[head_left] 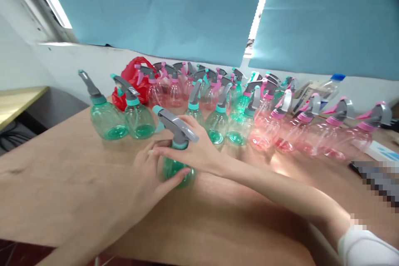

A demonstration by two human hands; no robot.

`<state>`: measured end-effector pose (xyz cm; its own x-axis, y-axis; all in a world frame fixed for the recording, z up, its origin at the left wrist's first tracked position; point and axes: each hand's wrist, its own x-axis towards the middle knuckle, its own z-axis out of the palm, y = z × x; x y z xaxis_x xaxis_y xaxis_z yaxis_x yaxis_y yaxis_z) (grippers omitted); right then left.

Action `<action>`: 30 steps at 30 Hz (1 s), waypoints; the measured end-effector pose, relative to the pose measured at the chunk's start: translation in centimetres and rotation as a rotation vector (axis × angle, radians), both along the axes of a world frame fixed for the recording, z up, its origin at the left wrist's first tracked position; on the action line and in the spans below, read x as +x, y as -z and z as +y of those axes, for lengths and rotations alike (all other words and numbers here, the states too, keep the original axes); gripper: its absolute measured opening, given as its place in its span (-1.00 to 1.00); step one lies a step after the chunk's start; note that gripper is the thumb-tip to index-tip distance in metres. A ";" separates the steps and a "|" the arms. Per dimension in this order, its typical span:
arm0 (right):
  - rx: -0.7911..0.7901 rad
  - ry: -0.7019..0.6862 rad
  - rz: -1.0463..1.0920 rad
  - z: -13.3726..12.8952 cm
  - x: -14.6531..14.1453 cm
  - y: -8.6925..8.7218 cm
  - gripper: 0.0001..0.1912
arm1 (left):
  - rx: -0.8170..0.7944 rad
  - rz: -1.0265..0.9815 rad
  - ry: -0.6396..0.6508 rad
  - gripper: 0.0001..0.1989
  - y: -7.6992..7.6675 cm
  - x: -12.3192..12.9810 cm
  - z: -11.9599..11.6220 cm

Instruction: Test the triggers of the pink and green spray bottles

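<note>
A green spray bottle [177, 168] with a grey and teal spray head stands upright near the middle of the wooden table [75, 178]. Around its clear green body wrap the fingers of my left hand [149, 174], its thumb across the front. My right hand [199, 147] grips the neck just under the spray head, thumb in front and fingers behind. Two green spray bottles [109, 121] stand just beyond, to the left. More green ones [215, 126] are close behind on the right.
Several pink spray bottles [288, 129] line the right side, with more pink and green ones at the back. A red plastic bag [132, 77] lies by the wall. A capped clear bottle [331, 87] and a dark flat object [378, 181] are at the right.
</note>
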<state>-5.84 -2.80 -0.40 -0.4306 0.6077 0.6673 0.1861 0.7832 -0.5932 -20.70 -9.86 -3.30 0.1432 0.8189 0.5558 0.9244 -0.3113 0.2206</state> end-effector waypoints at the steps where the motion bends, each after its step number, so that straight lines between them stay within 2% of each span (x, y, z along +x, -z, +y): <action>1: 0.015 0.001 -0.024 0.3 -0.3 0.1 -0.55 | 0.034 -0.003 0.001 -0.59 -0.1 -0.8 0.3; 4: 0.018 0.027 -0.084 0.9 0.3 0.1 -0.41 | 0.037 0.005 -0.036 -0.62 -0.7 -3.0 1.8; 9: -0.045 0.221 -0.187 1.8 3.8 0.5 -0.62 | 0.018 0.229 -0.105 -0.59 -2.8 -4.5 4.5; 13: -0.058 0.399 -0.274 2.5 5.5 1.0 -0.58 | -0.060 0.318 -0.118 -0.58 -4.2 -4.4 5.8; 15: -0.075 0.425 -0.320 2.6 5.5 1.1 -0.49 | -0.085 0.321 -0.112 -0.59 -4.5 -4.4 6.3; 19: -0.122 0.390 -0.363 3.1 4.5 1.1 -0.31 | -0.107 0.328 -0.121 -0.54 -4.8 -4.6 7.2; 30: -0.297 0.411 -0.297 5.8 1.7 1.2 -0.31 | -0.101 0.390 -0.094 -0.61 -5.2 -4.6 9.1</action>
<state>-4.13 2.99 -1.57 -0.2627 0.9069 0.3294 0.6310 0.4197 -0.6525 -25.32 -0.77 1.88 0.2492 0.8860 0.3911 0.9681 -0.2164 -0.1264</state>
